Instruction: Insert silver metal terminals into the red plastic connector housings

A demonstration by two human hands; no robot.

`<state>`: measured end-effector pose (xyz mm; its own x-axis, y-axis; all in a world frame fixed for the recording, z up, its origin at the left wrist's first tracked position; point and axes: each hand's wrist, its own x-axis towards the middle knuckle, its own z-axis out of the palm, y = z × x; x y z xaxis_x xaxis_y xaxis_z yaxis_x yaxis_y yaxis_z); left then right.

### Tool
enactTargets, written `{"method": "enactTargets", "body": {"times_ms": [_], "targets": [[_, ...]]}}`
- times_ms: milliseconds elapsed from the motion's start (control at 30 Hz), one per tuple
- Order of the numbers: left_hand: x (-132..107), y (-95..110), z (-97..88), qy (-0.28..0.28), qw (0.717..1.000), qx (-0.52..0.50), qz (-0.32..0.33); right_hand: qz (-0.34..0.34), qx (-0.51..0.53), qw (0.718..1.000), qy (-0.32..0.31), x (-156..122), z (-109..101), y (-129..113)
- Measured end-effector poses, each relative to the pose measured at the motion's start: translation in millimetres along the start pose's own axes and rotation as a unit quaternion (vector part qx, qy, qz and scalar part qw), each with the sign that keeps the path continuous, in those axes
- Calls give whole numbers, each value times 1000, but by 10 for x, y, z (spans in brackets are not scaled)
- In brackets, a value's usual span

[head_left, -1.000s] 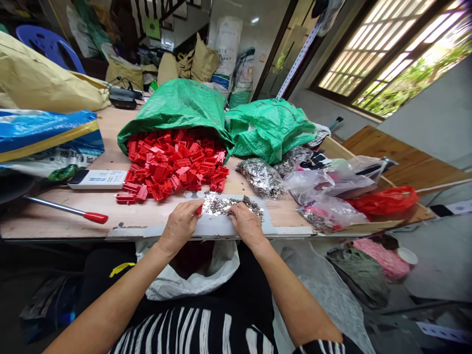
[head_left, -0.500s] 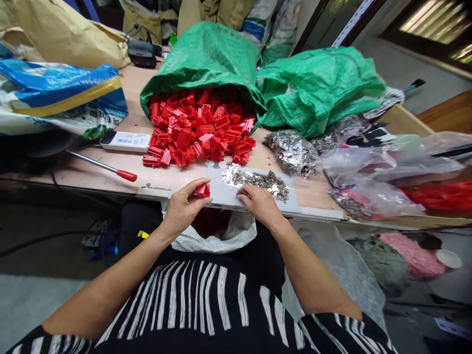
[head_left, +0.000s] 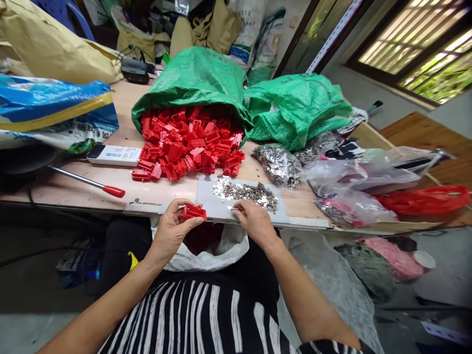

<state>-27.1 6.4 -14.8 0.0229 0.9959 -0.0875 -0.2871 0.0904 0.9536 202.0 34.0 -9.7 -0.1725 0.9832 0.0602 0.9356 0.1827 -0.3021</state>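
Worktop: a long table of pale wood (head_left: 127,110), its near edge just in front of the seated person.
Sack: a green woven-plastic bag (head_left: 199,78), its mouth spilling a mound of red plastic pieces (head_left: 195,142).
Sheet: a flat grey board (head_left: 204,189) at the near edge, bearing a heap of shiny silvery metal bits (head_left: 254,194).
Hands: apart. The left hand (head_left: 170,228) clasps one red part between thumb and fingers; the right hand (head_left: 258,223) is pinched at the fingertips. Best, I judge, to steady the red part by its sides, thumb clear of the hollow, and pinch just one bit.
Red part: a hollow, oblong red plastic housing (head_left: 194,212) above the table edge, left of the right hand; long axis roughly left to right, dipping slightly rightward, open face towards the wearer.
Bit: a thin silvery sliver (head_left: 232,207) at the right fingertips, its direction too small to tell.
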Motion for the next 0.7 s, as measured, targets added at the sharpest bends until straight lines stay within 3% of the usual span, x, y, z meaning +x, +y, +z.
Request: {"method": "enactTargets", "body": {"times_ms": [200,300,400,500,700], "targets": [[-23,-16,19,-4,1000,3,-6,-16,-3,999,32,-4,70,-13],[-30,-22,24,-4,1000,23,8,-32,93,993,61,-22,29,-81],[-41,-45,34,-7,997,69,33,-56,220,973,48,-74,-50,-237],[-63,-65,49,-3,986,150,75,-86,283,954,46,-138,-114,-412],[-108,-35,75,-5,957,251,147,-140,265,953,51,-180,-107,-555]]}}
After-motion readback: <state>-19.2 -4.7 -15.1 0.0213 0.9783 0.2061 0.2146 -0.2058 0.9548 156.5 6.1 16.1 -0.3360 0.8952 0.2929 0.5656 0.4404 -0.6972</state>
